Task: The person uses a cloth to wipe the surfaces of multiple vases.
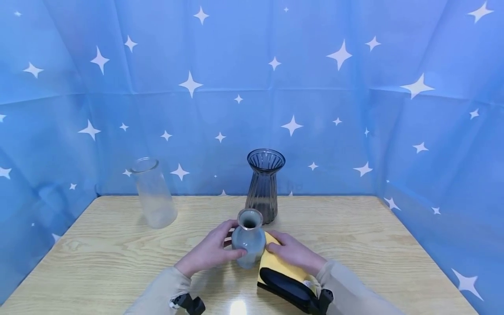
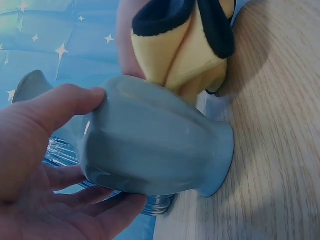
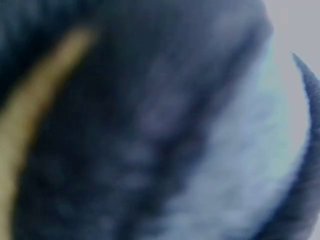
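A small blue-grey glazed vase (image 1: 249, 243) stands roughly upright near the middle of the table, its narrow flared mouth facing up. My left hand (image 1: 214, 249) grips its left side, thumb in front and fingers behind; the left wrist view shows the vase body (image 2: 145, 137) between them. On the vase's right, my right hand (image 1: 295, 252) holds a yellow cloth (image 1: 277, 262) with black trim against its side. Folds of the cloth (image 2: 170, 52) hang beside the vase in the left wrist view. Blurred dark cloth (image 3: 100, 150) fills most of the right wrist view.
Right behind the small vase rises a taller dark ribbed glass vase (image 1: 264, 188). A frosted clear glass vase (image 1: 155, 197) stands at the back left. The wooden table (image 1: 98, 249) is enclosed by blue curtains (image 1: 236, 52) with white stars.
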Tool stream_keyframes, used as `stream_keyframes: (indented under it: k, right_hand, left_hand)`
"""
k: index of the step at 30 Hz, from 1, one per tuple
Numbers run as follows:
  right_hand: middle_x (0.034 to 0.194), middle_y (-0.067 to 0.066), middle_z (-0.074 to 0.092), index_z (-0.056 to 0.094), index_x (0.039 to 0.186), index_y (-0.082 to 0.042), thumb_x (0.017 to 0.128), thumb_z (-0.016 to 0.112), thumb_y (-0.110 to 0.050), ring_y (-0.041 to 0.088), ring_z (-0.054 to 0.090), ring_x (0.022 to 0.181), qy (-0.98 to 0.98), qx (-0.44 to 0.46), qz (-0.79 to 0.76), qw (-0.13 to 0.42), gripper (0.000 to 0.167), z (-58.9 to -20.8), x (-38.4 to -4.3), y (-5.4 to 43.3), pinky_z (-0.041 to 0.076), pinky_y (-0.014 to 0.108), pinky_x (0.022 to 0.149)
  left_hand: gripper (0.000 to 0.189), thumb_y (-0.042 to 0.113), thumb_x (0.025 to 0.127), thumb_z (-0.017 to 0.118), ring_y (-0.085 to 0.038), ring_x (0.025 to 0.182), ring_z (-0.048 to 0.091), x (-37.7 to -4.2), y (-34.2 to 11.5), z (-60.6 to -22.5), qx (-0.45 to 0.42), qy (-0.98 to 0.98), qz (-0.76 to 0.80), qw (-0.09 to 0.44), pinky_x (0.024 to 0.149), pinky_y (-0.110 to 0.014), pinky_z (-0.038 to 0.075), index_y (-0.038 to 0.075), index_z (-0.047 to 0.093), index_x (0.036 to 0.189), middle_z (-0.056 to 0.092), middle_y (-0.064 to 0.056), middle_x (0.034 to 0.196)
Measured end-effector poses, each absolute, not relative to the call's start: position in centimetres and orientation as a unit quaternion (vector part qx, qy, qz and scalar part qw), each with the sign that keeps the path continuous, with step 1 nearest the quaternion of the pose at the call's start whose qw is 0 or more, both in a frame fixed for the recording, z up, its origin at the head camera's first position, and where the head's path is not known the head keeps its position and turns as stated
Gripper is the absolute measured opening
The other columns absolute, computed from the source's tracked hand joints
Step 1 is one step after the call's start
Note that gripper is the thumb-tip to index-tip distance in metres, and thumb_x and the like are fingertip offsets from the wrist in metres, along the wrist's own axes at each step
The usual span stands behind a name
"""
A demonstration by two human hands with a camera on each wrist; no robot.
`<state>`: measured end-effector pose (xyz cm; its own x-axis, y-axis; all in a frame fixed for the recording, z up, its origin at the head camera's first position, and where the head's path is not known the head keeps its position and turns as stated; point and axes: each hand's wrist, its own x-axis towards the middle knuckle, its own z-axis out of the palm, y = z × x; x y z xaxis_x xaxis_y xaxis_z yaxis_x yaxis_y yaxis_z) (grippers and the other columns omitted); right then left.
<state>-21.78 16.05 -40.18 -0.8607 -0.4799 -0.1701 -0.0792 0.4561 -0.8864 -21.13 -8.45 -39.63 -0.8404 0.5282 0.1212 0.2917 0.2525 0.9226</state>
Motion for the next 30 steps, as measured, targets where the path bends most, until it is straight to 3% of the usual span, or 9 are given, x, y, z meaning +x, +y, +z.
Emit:
stream_keyframes:
  k: [4, 7, 11, 13, 17, 23, 30]
  right_hand:
    - [0.121, 0.021, 0.059, 0.037, 0.145, 0.003, 0.100, 0.050, -0.019, 0.030, 0.061, 0.095, 0.837, -0.170, -0.498, 0.151, 0.052, -39.5, -21.5, 16.1, 0.050, 0.044, 0.084]
    - [0.132, 0.018, 0.053, 0.043, 0.143, -0.001, 0.097, 0.056, -0.019, 0.028, 0.060, 0.098, 0.864, -0.187, -0.458, 0.092, 0.051, -38.9, -21.5, 16.0, 0.050, 0.043, 0.083]
    - [0.104, 0.006, 0.059, 0.049, 0.140, -0.006, 0.092, 0.062, -0.014, 0.016, 0.053, 0.065, 0.894, -0.226, -0.386, 0.024, 0.050, -38.0, -21.4, 15.8, 0.047, 0.031, 0.059]
    - [0.095, 0.000, 0.055, 0.053, 0.137, -0.007, 0.090, 0.064, -0.013, 0.012, 0.048, 0.062, 0.904, -0.245, -0.349, -0.006, 0.049, -37.6, -21.4, 15.6, 0.044, 0.028, 0.053]
    - [0.094, -0.004, 0.056, 0.059, 0.132, -0.009, 0.086, 0.066, -0.013, 0.011, 0.046, 0.063, 0.910, -0.267, -0.316, -0.040, 0.047, -36.9, -21.2, 15.1, 0.042, 0.027, 0.052]
    - [0.089, 0.001, 0.059, 0.055, 0.135, -0.008, 0.091, 0.064, -0.013, 0.015, 0.053, 0.063, 0.876, -0.254, -0.410, 0.011, 0.045, -36.5, -21.6, 15.0, 0.048, 0.029, 0.054]
    - [0.107, 0.014, 0.062, 0.045, 0.140, -0.007, 0.096, 0.060, -0.016, 0.023, 0.061, 0.073, 0.807, -0.201, -0.551, 0.068, 0.047, -36.1, -21.9, 15.3, 0.055, 0.032, 0.062]
  left_hand:
    - [0.062, 0.015, 0.088, 0.071, -0.038, 0.124, 0.047, -21.3, -8.4, -39.7, 0.264, 0.781, 0.554, 0.113, 0.100, -0.052, 0.043, 0.002, 0.040, 0.140, 0.044, -0.016, 0.137]
    - [0.063, 0.015, 0.088, 0.071, -0.039, 0.126, 0.045, -21.4, -8.4, -39.7, 0.264, 0.780, 0.555, 0.117, 0.102, -0.052, 0.041, 0.001, 0.040, 0.141, 0.043, -0.017, 0.139]
    - [0.063, 0.015, 0.089, 0.070, -0.040, 0.127, 0.043, -21.5, -8.5, -39.9, 0.260, 0.778, 0.560, 0.119, 0.104, -0.053, 0.038, 0.000, 0.039, 0.142, 0.042, -0.019, 0.141]
    - [0.063, 0.014, 0.089, 0.070, -0.040, 0.128, 0.043, -21.6, -8.5, -40.0, 0.259, 0.776, 0.562, 0.118, 0.105, -0.052, 0.037, 0.000, 0.039, 0.142, 0.041, -0.019, 0.142]
    - [0.063, 0.014, 0.089, 0.069, -0.040, 0.128, 0.043, -21.5, -8.5, -40.3, 0.258, 0.774, 0.567, 0.116, 0.105, -0.052, 0.037, 0.000, 0.039, 0.143, 0.041, -0.019, 0.142]
    - [0.064, 0.016, 0.089, 0.069, -0.038, 0.129, 0.043, -21.6, -8.5, -40.3, 0.255, 0.771, 0.570, 0.125, 0.106, -0.051, 0.037, 0.002, 0.039, 0.144, 0.041, -0.018, 0.143]
    - [0.064, 0.015, 0.091, 0.068, -0.035, 0.132, 0.039, -22.0, -8.6, -40.3, 0.264, 0.764, 0.570, 0.145, 0.108, -0.049, 0.034, 0.004, 0.037, 0.145, 0.041, -0.015, 0.144]
